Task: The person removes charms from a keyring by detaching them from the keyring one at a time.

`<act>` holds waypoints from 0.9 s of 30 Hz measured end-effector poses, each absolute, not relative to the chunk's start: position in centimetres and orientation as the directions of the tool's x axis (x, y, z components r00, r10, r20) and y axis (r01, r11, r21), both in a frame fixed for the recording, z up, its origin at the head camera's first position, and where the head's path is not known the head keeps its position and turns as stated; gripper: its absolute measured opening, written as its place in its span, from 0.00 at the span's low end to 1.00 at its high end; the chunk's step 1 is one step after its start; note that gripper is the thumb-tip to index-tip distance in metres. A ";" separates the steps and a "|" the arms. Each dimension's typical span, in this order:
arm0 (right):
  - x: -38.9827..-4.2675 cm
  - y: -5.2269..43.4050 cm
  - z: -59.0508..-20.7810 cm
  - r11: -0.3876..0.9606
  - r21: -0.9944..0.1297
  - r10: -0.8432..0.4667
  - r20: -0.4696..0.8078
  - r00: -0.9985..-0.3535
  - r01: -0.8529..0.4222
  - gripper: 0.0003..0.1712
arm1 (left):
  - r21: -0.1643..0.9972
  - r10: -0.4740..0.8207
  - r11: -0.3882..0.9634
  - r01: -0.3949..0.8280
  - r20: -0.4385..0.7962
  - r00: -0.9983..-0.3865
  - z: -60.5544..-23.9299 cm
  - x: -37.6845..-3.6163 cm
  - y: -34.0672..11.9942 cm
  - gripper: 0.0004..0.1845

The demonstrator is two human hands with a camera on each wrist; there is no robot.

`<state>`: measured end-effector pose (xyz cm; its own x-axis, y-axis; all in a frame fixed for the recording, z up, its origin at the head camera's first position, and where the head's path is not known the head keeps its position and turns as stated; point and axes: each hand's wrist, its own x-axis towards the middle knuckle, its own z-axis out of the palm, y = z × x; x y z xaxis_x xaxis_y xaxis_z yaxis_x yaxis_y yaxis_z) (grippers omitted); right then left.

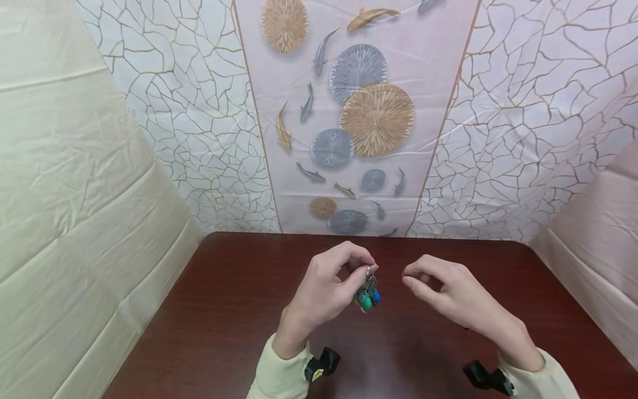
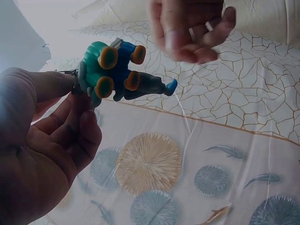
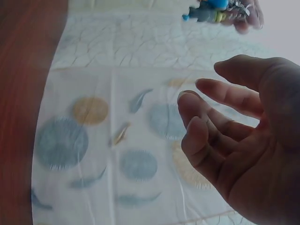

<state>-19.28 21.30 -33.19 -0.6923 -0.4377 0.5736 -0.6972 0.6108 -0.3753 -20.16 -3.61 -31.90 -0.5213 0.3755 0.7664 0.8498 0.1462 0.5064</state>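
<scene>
My left hand [image 1: 321, 285] pinches the metal ring of a keychain between thumb and forefinger, above the table. From the ring hang small green, blue and grey charms [image 1: 367, 302], bunched together. The left wrist view shows the rubbery charms [image 2: 96, 63] closer, with orange-rimmed rounded ends and a grey piece tipped in blue. To the right of the keychain, my right hand [image 1: 451, 291] hovers apart from it with nothing in its fingers. In the right wrist view its fingers [image 3: 194, 108] are loosely bent, thumb apart, and the keychain [image 3: 206, 13] appears at the top edge.
Beneath both hands lies a dark red-brown table [image 1: 224, 332]. A patterned cloth [image 1: 299, 183] with fish and round motifs hangs behind its far edge. Pale cloth walls [image 1: 75, 221] close in both sides. Each wrist carries a black camera mount [image 1: 326, 361].
</scene>
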 end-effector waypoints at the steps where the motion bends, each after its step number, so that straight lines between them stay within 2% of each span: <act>1: -19.3 21.0 -33.2 0.598 -0.381 -0.440 0.580 -0.686 -0.705 0.17 | 0.503 0.380 0.146 0.852 0.767 -0.517 -31.9 -20.1 -3.6 0.05; 12: -18.8 17.8 -32.7 0.405 -0.501 -0.488 0.589 -0.644 -0.765 0.17 | 0.449 0.373 0.147 0.881 0.800 -0.470 -31.8 -20.2 -3.5 0.06; 22: -18.2 17.0 -32.7 0.324 -0.569 -0.492 0.581 -0.648 -0.756 0.16 | 0.358 0.355 0.101 0.928 0.859 -0.370 -31.8 -20.2 -3.4 0.07; 27: -17.9 16.5 -32.8 0.264 -0.555 -0.463 0.644 -0.608 -0.789 0.17 | 0.297 0.353 0.103 0.949 0.881 -0.314 -31.9 -20.3 -3.3 0.07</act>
